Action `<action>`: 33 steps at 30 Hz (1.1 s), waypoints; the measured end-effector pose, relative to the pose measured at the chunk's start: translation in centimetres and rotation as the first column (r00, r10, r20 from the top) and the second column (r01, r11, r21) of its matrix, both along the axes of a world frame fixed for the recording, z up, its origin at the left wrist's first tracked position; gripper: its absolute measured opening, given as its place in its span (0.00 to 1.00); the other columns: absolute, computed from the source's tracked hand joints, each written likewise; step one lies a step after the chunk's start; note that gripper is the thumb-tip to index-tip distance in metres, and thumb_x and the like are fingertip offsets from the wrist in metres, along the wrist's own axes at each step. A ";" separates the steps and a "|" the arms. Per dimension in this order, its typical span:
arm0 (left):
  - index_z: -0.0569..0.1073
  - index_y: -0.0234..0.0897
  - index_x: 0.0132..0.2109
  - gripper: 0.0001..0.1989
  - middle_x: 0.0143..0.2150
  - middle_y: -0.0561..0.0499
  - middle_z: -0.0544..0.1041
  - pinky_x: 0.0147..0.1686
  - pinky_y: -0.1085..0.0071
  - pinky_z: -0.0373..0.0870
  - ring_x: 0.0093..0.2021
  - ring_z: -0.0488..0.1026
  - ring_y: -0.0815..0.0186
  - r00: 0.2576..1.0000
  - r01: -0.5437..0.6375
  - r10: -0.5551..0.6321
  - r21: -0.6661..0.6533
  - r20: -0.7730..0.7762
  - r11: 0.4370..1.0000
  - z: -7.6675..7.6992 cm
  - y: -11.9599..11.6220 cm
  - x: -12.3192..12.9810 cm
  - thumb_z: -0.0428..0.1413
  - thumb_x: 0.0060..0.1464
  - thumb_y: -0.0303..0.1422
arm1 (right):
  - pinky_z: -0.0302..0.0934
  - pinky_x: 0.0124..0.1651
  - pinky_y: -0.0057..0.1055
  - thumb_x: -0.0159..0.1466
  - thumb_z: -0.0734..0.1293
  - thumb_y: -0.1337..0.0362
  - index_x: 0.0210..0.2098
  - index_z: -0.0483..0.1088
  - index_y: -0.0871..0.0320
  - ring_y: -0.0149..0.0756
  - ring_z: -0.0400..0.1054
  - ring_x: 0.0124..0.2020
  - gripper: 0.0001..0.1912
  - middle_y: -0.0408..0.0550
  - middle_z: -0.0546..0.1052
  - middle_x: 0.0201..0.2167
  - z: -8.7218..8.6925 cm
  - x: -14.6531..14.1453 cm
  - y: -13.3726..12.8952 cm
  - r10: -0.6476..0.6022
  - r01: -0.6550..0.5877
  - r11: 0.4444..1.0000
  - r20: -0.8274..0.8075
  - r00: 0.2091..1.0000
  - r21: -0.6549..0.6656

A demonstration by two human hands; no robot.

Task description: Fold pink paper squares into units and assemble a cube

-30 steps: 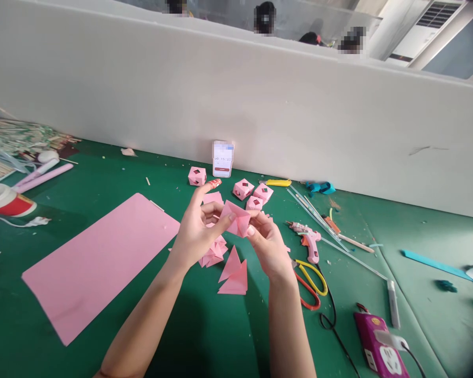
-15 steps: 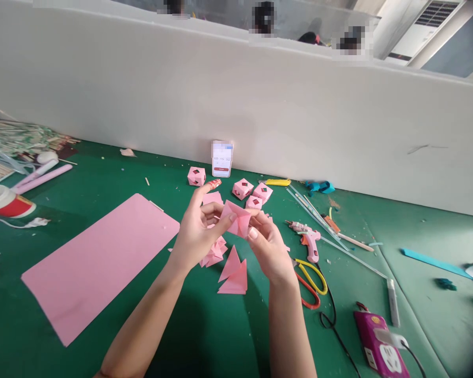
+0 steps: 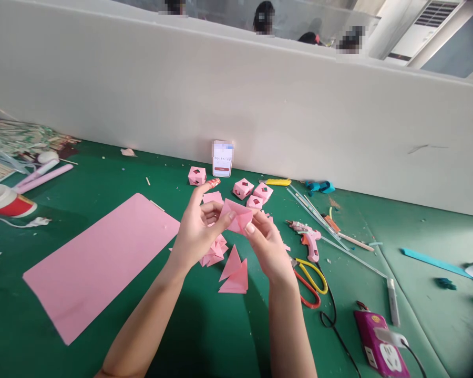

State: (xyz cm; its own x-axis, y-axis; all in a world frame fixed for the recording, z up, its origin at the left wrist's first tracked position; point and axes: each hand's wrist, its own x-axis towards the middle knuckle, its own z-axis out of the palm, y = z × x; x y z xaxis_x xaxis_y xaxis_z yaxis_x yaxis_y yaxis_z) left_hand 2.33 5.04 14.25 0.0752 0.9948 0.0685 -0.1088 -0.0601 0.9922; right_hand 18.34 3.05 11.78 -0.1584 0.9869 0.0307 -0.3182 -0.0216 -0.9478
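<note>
Pink folded paper [image 3: 239,213] | left fingers [image 3: 224,225], right fingers [image 3: 251,229] clamped on it | phone [image 3: 222,164]: 00:15 (final digits blurred)

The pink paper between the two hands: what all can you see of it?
The pink paper is a small, matt-looking folded piece with visible creases and flaps. It is held up over the green table, creased side toward the camera, between the left hand and the right hand; both thumbs touch it. The hands hide some edges.
</note>
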 end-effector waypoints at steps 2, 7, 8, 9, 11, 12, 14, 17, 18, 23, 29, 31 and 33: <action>0.60 0.42 0.67 0.38 0.35 0.53 0.79 0.38 0.67 0.78 0.36 0.80 0.63 1.000 0.003 -0.003 0.006 -0.017 1.000 0.0 0.0 0.0 0.68 0.53 0.37 | 0.68 0.55 0.38 0.63 0.74 0.50 0.41 0.77 0.51 0.41 0.74 0.48 0.13 0.46 0.80 0.42 -0.1 -0.1 0.2 -0.039 0.039 0.999 0.020 0.999 -0.010; 0.63 0.41 0.65 0.35 0.32 0.55 0.77 0.38 0.66 0.79 0.34 0.79 0.64 0.999 0.035 -0.035 0.008 -0.035 0.999 0.1 -0.1 0.2 0.67 0.53 0.35 | 0.70 0.50 0.38 0.59 0.77 0.53 0.30 0.75 0.54 0.38 0.75 0.40 0.13 0.43 0.80 0.33 -0.4 -0.1 0.6 -0.123 0.124 0.992 0.018 0.992 -0.036; 0.64 0.41 0.65 0.34 0.33 0.55 0.77 0.39 0.66 0.79 0.35 0.80 0.64 0.998 0.041 -0.041 0.007 -0.037 0.999 0.1 -0.2 0.2 0.67 0.54 0.35 | 0.70 0.50 0.38 0.59 0.77 0.53 0.29 0.75 0.54 0.38 0.75 0.38 0.13 0.43 0.79 0.32 -0.5 -0.1 0.6 -0.129 0.130 0.991 0.012 0.992 -0.042; 0.64 0.42 0.64 0.34 0.33 0.55 0.77 0.40 0.65 0.80 0.36 0.80 0.63 0.998 0.048 -0.048 0.005 -0.034 0.999 0.2 -0.2 0.2 0.67 0.54 0.35 | 0.70 0.49 0.38 0.58 0.78 0.54 0.29 0.75 0.54 0.37 0.74 0.37 0.13 0.43 0.79 0.31 -0.6 -0.1 0.7 -0.132 0.132 0.990 0.003 0.991 -0.048; 0.64 0.43 0.64 0.34 0.34 0.54 0.78 0.41 0.65 0.80 0.37 0.81 0.63 0.997 0.070 -0.070 -0.007 -0.020 0.998 0.4 -0.3 0.3 0.67 0.54 0.34 | 0.71 0.49 0.38 0.58 0.78 0.54 0.28 0.75 0.54 0.37 0.74 0.36 0.13 0.43 0.79 0.30 -0.7 -0.1 0.7 -0.124 0.122 0.991 -0.031 0.992 -0.063; 0.64 0.43 0.64 0.34 0.34 0.54 0.78 0.42 0.64 0.81 0.38 0.81 0.62 0.997 0.081 -0.081 -0.014 -0.010 0.997 0.5 -0.4 0.3 0.67 0.53 0.34 | 0.71 0.49 0.39 0.57 0.78 0.54 0.28 0.75 0.54 0.37 0.73 0.36 0.13 0.43 0.79 0.30 -0.7 -0.1 0.7 -0.118 0.114 0.991 -0.051 0.992 -0.074; 0.65 0.44 0.64 0.34 0.33 0.55 0.78 0.40 0.64 0.81 0.37 0.81 0.61 0.995 0.102 -0.102 -0.021 0.003 0.995 0.6 -0.4 0.3 0.68 0.52 0.33 | 0.71 0.49 0.39 0.56 0.79 0.54 0.27 0.74 0.54 0.37 0.73 0.35 0.14 0.44 0.78 0.30 -0.8 -0.1 0.7 -0.115 0.107 0.989 -0.083 0.990 -0.099; 0.65 0.44 0.63 0.35 0.32 0.55 0.78 0.39 0.64 0.82 0.36 0.81 0.61 0.993 0.115 -0.115 -0.019 0.003 0.993 0.7 -0.3 0.2 0.69 0.51 0.33 | 0.70 0.47 0.38 0.54 0.80 0.54 0.25 0.73 0.54 0.36 0.72 0.34 0.16 0.43 0.77 0.28 -0.9 -0.2 0.7 -0.134 0.120 0.985 -0.108 0.985 -0.126; 0.65 0.44 0.63 0.35 0.32 0.55 0.77 0.39 0.64 0.82 0.36 0.81 0.62 0.993 0.118 -0.118 -0.018 0.003 0.993 0.7 -0.3 0.2 0.69 0.51 0.33 | 0.70 0.46 0.37 0.53 0.81 0.54 0.24 0.72 0.54 0.36 0.71 0.33 0.17 0.43 0.77 0.28 -1.0 -0.3 0.8 -0.136 0.122 0.985 -0.111 0.984 -0.125; 0.65 0.43 0.63 0.35 0.30 0.57 0.74 0.38 0.65 0.81 0.32 0.78 0.65 0.993 0.120 -0.120 -0.013 -0.010 0.993 0.5 -0.1 0.1 0.69 0.51 0.34 | 0.66 0.40 0.32 0.54 0.80 0.53 0.24 0.71 0.55 0.32 0.67 0.30 0.18 0.40 0.74 0.25 -1.2 -0.2 0.7 -0.138 0.133 0.987 -0.051 0.989 -0.092; 0.63 0.42 0.64 0.34 0.31 0.57 0.75 0.42 0.65 0.80 0.33 0.77 0.67 0.996 0.051 -0.048 0.041 -0.069 0.998 0.1 0.0 -0.3 0.66 0.54 0.34 | 0.67 0.40 0.33 0.59 0.77 0.54 0.33 0.79 0.53 0.34 0.70 0.33 0.11 0.43 0.79 0.32 0.0 0.4 0.3 -0.099 0.101 0.995 0.071 0.993 -0.020; 0.63 0.42 0.65 0.33 0.31 0.57 0.75 0.42 0.65 0.80 0.33 0.78 0.67 0.995 0.050 -0.047 0.033 -0.085 0.998 0.1 0.1 -0.4 0.66 0.55 0.35 | 0.67 0.39 0.32 0.60 0.77 0.54 0.34 0.79 0.53 0.35 0.70 0.33 0.10 0.44 0.79 0.32 0.3 0.5 0.1 -0.110 0.113 0.993 0.121 0.987 -0.017; 0.63 0.42 0.64 0.34 0.32 0.56 0.75 0.42 0.65 0.80 0.34 0.78 0.66 0.994 0.053 -0.051 0.019 -0.092 0.998 0.2 0.0 -0.3 0.66 0.54 0.35 | 0.65 0.37 0.31 0.59 0.77 0.54 0.32 0.79 0.54 0.34 0.69 0.32 0.10 0.43 0.77 0.30 0.4 0.5 0.1 -0.142 0.145 0.989 0.148 0.979 -0.011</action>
